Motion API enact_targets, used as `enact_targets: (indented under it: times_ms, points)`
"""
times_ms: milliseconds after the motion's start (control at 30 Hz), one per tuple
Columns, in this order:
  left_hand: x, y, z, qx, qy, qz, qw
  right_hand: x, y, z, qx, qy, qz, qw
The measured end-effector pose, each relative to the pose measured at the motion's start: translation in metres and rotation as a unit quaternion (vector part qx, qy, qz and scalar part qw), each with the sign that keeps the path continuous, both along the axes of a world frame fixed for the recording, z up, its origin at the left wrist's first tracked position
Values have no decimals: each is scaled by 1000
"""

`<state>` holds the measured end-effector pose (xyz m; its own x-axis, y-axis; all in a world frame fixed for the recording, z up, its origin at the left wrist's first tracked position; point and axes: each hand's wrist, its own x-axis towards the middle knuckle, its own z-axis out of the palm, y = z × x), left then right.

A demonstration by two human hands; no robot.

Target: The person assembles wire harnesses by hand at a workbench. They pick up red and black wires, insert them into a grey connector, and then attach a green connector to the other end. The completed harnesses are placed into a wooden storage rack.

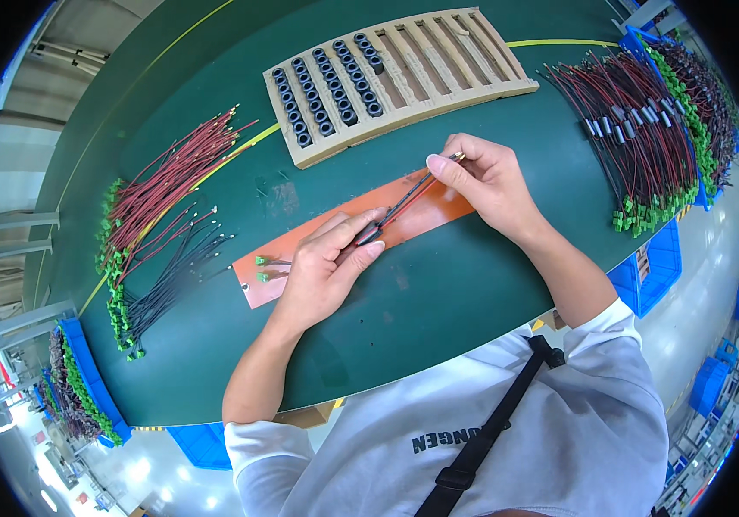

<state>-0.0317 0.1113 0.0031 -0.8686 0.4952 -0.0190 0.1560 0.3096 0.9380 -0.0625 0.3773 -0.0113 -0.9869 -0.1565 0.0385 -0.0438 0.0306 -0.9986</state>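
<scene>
Between the thumb and fingers of my left hand (322,274) is a small black cylindrical core, (369,233) with a pair of red and black wires (410,202) running out of it. My right hand (494,185) pinches the far tips of these wires, which end in bright metal terminals. Past the left hand's other side, green connectors (263,267) stick out on short wire lengths. The wires between the hands lie nearly straight, slanting up to the right. Both hands are over an orange strip (442,215) on the green table. My left fingers hide part of the core.
Beyond the hands stands a slotted tan tray (300,157), several slots holding black cores (322,90). Loose red wires (184,155) and black wires (171,284) lie left. Bundled wires with grey cylinders (632,125) lie right. Blue bins (93,379) hang at the table's edges.
</scene>
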Motion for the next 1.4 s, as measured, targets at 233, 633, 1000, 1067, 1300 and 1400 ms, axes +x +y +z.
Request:
enact_targets:
  times_ms: [233, 633, 1000, 1067, 1300, 1400]
  points:
    - [-1, -2, -5, 52, 15, 12, 998, 4, -2, 3, -26, 21, 0, 999]
    - [3, 2, -3, -13, 56, -5, 998, 1, -10, -2, -84, -5, -36, 996]
    - [2, 4, -1, -20, 70, 8, 997, 1, -3, 4, -68, -25, -22, 997]
    - [3, 4, 0, -21, 64, 9, 998, 0, -1, 7, -102, -36, -9, 994]
    - [4, 3, -1, -15, 65, -5, 998, -2, 3, 16, -94, -45, 6, 995]
    - [2, 2, 1, -25, 63, -14, 998, -5, 4, 10, -102, -22, 11, 994]
